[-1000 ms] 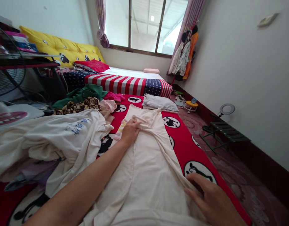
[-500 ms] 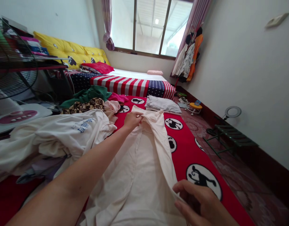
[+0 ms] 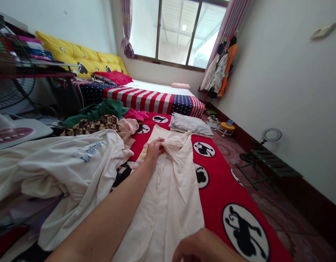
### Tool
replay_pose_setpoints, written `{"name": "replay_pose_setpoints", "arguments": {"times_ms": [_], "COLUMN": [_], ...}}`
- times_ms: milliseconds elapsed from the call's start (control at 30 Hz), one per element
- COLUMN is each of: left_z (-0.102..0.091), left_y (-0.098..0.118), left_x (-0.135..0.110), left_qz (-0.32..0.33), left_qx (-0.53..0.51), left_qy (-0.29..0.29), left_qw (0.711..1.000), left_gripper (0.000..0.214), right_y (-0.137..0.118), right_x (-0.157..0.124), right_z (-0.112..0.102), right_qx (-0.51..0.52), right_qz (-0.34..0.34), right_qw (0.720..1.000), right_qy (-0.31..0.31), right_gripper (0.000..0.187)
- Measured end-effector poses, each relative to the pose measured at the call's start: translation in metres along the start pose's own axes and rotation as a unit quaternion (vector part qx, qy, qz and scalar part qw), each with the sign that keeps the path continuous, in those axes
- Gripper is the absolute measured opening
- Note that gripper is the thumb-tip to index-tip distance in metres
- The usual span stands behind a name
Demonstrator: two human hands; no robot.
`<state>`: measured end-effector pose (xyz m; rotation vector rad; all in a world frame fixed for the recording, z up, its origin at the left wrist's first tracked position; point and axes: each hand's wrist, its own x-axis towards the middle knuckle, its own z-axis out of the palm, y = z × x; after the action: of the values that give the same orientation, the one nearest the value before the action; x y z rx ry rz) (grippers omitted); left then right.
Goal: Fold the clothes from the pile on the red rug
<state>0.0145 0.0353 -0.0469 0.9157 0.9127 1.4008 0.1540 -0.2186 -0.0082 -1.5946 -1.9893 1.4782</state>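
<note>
A long cream garment, seemingly a pair of trousers, lies lengthwise in front of me on a red sheet with black-and-white round animal prints. My left hand reaches to its far part, fingers closed on the bunched cloth. Close to me, my right hand is over the near right edge of the garment. Its fingers are bent and mostly cut off by the frame's bottom, so its hold cannot be made out. A patch of yellow-and-white striped cloth shows beside my left wrist.
To the left lie a heaped white shirt with blue lettering, a green garment and a brown patterned cloth. A folded grey-white garment lies ahead. A fan base stands left, a dark green folding stool right.
The garment's right side has come down flatter and narrower across the middle. My right hand has drawn back toward the bottom edge; my left hand sits slightly nearer on the cloth.
</note>
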Motion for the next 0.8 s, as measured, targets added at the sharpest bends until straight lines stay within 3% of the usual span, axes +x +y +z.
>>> {"name": "replay_pose_setpoints", "arguments": {"times_ms": [133,233,367,433,567,733,800], "left_z": [-0.003,-0.003,-0.002,-0.001,0.000,0.000,0.000], "left_y": [-0.003,-0.009,-0.016,-0.016,-0.016,-0.020,-0.020], "left_x": [0.003,0.003,0.000,-0.002,-0.005,-0.006,-0.005], "left_qz": [-0.013,-0.010,0.101,0.173,0.210,0.205,0.209], "left_qx": [-0.049,0.007,0.159,0.224,0.291,0.371,0.391], "left_qy": [-0.018,-0.019,-0.035,-0.054,-0.067,-0.064,-0.066], "left_qw": [0.999,1.000,0.982,0.958,0.931,0.904,0.894], "left_gripper": [0.039,0.045,0.028,0.029,0.023,0.025,0.028], "right_y": [0.006,0.016,0.023,0.022,0.016,0.006,0.002], "right_x": [0.034,0.083,0.152,0.182,0.228,0.260,0.267], "right_z": [-0.066,-0.128,-0.202,-0.225,-0.243,-0.242,-0.241], "right_qx": [0.002,0.054,0.072,0.046,-0.022,-0.151,-0.193], "right_qz": [-0.009,-0.012,-0.023,-0.017,-0.008,-0.001,0.007], "right_qw": [0.993,0.967,0.911,0.897,0.913,0.927,0.927], "right_qy": [0.119,0.250,0.406,0.439,0.408,0.342,0.322], "right_gripper": [0.020,0.021,0.015,0.013,0.015,0.021,0.014]}}
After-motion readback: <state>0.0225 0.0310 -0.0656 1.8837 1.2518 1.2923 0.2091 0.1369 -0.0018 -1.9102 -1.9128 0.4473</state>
